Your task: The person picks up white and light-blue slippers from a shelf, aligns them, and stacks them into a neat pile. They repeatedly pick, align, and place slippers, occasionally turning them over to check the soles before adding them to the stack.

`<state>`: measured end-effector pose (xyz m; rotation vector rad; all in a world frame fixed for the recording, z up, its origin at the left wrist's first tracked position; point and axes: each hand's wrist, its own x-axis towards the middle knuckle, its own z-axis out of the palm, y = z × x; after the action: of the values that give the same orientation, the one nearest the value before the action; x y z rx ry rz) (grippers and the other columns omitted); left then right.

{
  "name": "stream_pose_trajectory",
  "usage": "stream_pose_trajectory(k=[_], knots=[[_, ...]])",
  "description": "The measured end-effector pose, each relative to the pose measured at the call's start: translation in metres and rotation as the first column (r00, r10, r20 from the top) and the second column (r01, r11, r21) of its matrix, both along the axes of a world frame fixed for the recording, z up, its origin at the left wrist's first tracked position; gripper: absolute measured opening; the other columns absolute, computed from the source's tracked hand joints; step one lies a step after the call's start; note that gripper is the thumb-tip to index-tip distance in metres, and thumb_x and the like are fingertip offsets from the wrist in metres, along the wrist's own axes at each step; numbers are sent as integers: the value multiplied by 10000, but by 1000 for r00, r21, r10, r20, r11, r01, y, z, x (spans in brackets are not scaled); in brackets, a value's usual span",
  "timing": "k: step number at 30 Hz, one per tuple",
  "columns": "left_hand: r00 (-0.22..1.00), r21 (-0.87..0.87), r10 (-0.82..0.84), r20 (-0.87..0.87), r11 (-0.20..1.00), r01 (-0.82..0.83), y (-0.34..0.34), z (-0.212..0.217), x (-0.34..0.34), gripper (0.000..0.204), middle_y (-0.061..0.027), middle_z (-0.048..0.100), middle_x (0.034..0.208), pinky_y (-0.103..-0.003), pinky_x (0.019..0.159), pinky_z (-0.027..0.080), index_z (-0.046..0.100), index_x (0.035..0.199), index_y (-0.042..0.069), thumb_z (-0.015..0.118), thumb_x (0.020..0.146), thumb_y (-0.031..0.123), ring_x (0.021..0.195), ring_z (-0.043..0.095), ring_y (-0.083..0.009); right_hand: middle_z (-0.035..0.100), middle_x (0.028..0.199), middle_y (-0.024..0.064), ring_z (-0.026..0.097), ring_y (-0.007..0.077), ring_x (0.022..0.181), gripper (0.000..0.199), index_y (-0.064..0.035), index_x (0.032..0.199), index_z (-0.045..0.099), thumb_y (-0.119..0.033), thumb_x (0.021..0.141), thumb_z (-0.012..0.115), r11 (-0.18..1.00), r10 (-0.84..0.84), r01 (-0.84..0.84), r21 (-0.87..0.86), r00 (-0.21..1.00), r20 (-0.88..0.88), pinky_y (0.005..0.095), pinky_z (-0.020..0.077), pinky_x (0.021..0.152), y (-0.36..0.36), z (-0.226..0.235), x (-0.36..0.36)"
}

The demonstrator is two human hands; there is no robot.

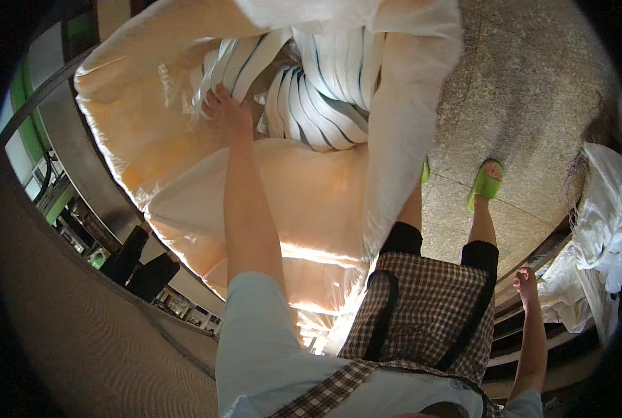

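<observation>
A big, pale, translucent sack [255, 184] gapes wide in front of me. Inside it, at the far end, lie bundles of white, curved, flat pieces with dark edge lines; their exact kind I cannot make out. My left hand [229, 115] reaches deep into the sack, its fingers spread against the near end of the left bundle [245, 63]. Beside that sit a middle bundle [311, 111] and a far right bundle [333, 63], both fanned in a bend. Well away at the right, my right hand [526, 282] hangs at my side with loosely bent fingers and nothing in it.
Crumpled white plastic sheeting [582, 272] lies over dark bars at the right. Speckled floor [520, 90] stretches beyond my feet in green slippers [487, 182]. On the left, a dark curved rail [46, 94] and black objects [140, 268] stand close to the sack.
</observation>
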<state>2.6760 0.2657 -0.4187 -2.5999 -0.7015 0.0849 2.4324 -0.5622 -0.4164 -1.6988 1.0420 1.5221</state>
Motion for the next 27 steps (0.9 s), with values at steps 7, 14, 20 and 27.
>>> stream_pose_trajectory(k=[7,14,20,27], knots=[[986,-235,-152,-61,963,134,87,-103,-39,850,-231,340,1315,-513,971,319,333,1309,33,734,663,412,1218,295,-413,572,862,11,558,114,680,252,-88,1042,501,-299,905,512,997,62,-61,50,997,-38,262,421,547,48,-41,31],[978,-297,158,138,948,-111,66,-51,-21,854,-233,306,1335,-431,1006,301,346,1314,1,702,690,463,1220,323,-365,566,782,-3,529,86,617,268,-125,1017,531,-349,872,557,991,-116,110,70,989,94,204,391,515,68,-52,67],[866,-834,453,213,546,-81,83,-55,31,678,-221,365,1339,-385,1003,303,279,1339,-43,527,891,400,1206,378,-326,553,753,-2,532,93,622,295,-119,962,528,-386,849,582,997,-40,40,-66,999,10,228,410,534,53,-52,47],[889,-550,458,-17,738,-391,96,-47,51,706,-326,485,1164,-435,928,370,366,1221,-108,542,857,470,1119,466,-424,555,829,16,532,123,756,242,-53,1030,517,-267,915,508,969,-97,23,245,950,295,260,427,687,118,-69,85]])
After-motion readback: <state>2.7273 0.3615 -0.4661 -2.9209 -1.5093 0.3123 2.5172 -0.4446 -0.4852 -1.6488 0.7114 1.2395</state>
